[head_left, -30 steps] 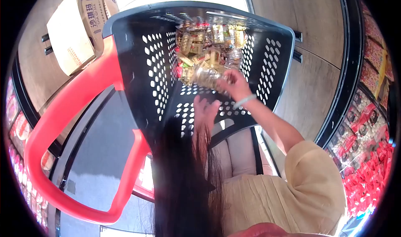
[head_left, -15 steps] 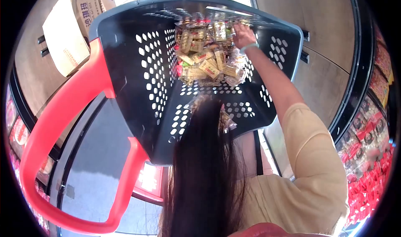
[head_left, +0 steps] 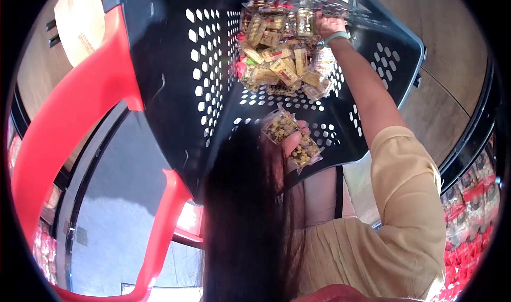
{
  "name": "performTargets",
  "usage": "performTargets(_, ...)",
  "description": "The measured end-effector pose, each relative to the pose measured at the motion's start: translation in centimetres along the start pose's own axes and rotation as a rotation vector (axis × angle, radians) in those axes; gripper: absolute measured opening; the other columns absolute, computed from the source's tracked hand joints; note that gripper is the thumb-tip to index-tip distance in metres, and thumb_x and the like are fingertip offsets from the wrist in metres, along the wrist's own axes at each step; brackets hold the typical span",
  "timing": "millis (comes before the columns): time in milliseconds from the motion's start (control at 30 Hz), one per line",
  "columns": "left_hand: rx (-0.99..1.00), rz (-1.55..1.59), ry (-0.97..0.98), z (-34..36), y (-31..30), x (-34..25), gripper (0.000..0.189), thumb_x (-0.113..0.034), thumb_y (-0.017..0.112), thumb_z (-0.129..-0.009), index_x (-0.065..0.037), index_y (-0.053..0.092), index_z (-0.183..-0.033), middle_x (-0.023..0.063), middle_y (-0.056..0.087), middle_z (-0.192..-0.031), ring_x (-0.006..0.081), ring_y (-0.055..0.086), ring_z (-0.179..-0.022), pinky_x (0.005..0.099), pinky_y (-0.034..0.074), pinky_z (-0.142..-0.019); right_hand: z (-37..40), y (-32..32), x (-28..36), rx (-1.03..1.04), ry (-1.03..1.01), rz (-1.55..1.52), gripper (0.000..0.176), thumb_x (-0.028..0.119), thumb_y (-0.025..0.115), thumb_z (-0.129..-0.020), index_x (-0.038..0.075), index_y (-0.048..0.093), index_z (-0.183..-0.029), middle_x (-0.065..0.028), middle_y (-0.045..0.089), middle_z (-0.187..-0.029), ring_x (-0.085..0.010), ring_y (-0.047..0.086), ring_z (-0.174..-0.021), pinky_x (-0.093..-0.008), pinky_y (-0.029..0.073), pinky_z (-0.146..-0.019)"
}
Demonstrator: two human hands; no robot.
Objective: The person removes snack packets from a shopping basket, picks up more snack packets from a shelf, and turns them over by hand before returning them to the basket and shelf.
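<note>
My left hand [head_left: 291, 143] comes out from under the long dark hair, its fingers closed around clear-wrapped snack packs [head_left: 280, 126] with yellow and dark pieces. Inside the dark plastic shopping basket [head_left: 165, 105] lies a pile of wrapped snack bars [head_left: 286, 72], mostly yellowish. At the pile's upper right, deep in the basket, is my right hand [head_left: 331, 26], a pale band on its wrist. Its fingers look curled among the packs; what they grip is hidden.
The basket's red handle [head_left: 69, 105] loops out at the left. A cardboard box [head_left: 80, 22] stands on the wooden surface behind it. Bagged goods in red packaging [head_left: 468, 238] line the right side. Hair covers part of the lower middle.
My left hand with the snack packs has come out from behind the hair. My right hand's fingers have curled at the pile. The basket appears shifted up and right in view.
</note>
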State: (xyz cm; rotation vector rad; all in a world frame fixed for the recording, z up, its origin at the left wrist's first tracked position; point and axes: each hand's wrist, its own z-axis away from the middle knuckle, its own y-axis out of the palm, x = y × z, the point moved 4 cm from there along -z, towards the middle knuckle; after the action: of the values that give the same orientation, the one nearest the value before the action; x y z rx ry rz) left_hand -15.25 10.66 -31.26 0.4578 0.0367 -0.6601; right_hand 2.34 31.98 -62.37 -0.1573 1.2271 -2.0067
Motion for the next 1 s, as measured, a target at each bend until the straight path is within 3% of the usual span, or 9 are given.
performTargets(167,-0.02,-0.029,0.016,-0.3,-0.4,0.3,0.049,-0.008,0.058,-0.09,-0.003,0.036,-0.133,0.0169,0.055,-0.12,0.029,0.057,-0.108,0.0428,0.047,-0.091,0.9,-0.1,-1.1,-0.079,-0.064,-0.04,0.04,0.015,0.044,-0.088,0.009,0.044,-0.128,-0.0059,0.067,-0.086,-0.0232,0.066,-0.075,-0.0413,0.05,-0.058)
performTargets(233,-0.017,-0.051,0.025,-0.4,-0.4,0.4,0.049,-0.008,0.058,-0.09,-0.003,0.036,-0.133,0.0169,0.055,-0.12,0.029,0.057,-0.108,0.0428,0.047,-0.091,1.1,0.3,-1.7,-0.171,-0.041,-0.121,0.034,0.013,0.044,-0.088,0.009,0.047,-0.121,-0.0081,0.067,-0.09,-0.026,0.067,-0.078,-0.0419,0.053,-0.064)
performTargets(267,-0.019,-0.06,0.029,-0.4,-0.3,0.4,0.049,-0.007,0.057,-0.09,-0.003,0.036,-0.133,0.0169,0.055,-0.12,0.029,0.057,-0.108,0.0427,0.047,-0.09,1.2,0.4,-2.0,-0.053,0.016,-0.222,0.029,0.011,0.044,-0.087,0.01,0.047,-0.116,-0.0119,0.067,-0.098,-0.0314,0.066,-0.086,-0.0432,0.054,-0.073)
performTargets(500,-0.033,-0.124,0.065,-0.4,-0.4,0.8,0.049,-0.007,0.057,-0.089,-0.003,0.036,-0.133,0.017,0.055,-0.12,0.0289,0.058,-0.107,0.0425,0.048,-0.09,3.4,-1.0,-3.2,-0.064,0.06,-0.341,0.033,0.011,0.041,-0.089,0.008,0.048,-0.121,-0.0176,0.065,-0.107,-0.0355,0.063,-0.098,-0.0445,0.052,-0.079)
performTargets(567,-0.03,-0.148,0.066,-0.7,-0.3,1.1,0.049,-0.007,0.057,-0.089,-0.003,0.036,-0.133,0.017,0.055,-0.12,0.0289,0.058,-0.107,0.0425,0.048,-0.09,3.6,-1.6,-2.8,-0.091,0.03,-0.259,0.052,0.012,0.041,-0.089,0.007,0.033,-0.14,-0.0154,0.066,-0.103,-0.0319,0.065,-0.094,-0.0451,0.052,-0.076)
performTargets(667,-0.034,-0.177,0.063,-0.9,-0.4,1.4,0.049,-0.007,0.057,-0.089,-0.003,0.036,-0.133,0.017,0.055,-0.12,0.0288,0.058,-0.107,0.0424,0.048,-0.089,2.8,-0.9,-1.7,0.057,0.022,-0.069,0.06,0.012,0.04,-0.089,0.004,0.021,-0.146,-0.01,0.069,-0.091,-0.0275,0.068,-0.074,-0.045,0.049,-0.059)
performTargets(767,-0.031,-0.2,0.063,-1.4,-0.5,1.6,0.049,-0.006,0.057,-0.089,-0.003,0.036,-0.133,0.017,0.055,-0.12,0.0288,0.058,-0.106,0.0423,0.049,-0.089,2.0,-0.5,-0.2,-0.127,0.059,-0.001,0.054,0.01,0.042,-0.086,-0.003,0.035,-0.137,-0.0076,0.067,-0.074,-0.0248,0.066,-0.06,-0.0491,0.045,-0.044)
performTargets(900,-0.025,-0.23,0.065,-2.0,-0.6,1.7,0.049,-0.006,0.057,-0.089,-0.004,0.036,-0.133,0.017,0.055,-0.12,0.0288,0.058,-0.106,0.0422,0.049,-0.089,1.6,-1.5,-1.0,-0.223,0.117,-0.18,0.044,0.015,0.039,-0.085,-0.003,0.045,-0.125,-0.0114,0.069,-0.079,-0.0266,0.068,-0.072,-0.0456,0.053,-0.062)
performTargets(1000,-0.017,-0.25,0.074,-2.2,-0.7,1.8,0.049,-0.006,0.057,-0.089,-0.004,0.036,-0.133,0.017,0.055,-0.12,0.0287,0.059,-0.106,0.0421,0.049,-0.089,2.8,-2.6,-2.0,-0.066,0.046,-0.214,0.046,0.012,0.04,-0.087,0.002,0.039,-0.132,-0.0104,0.068,-0.1,-0.0266,0.066,-0.092,-0.0435,0.051,-0.078)
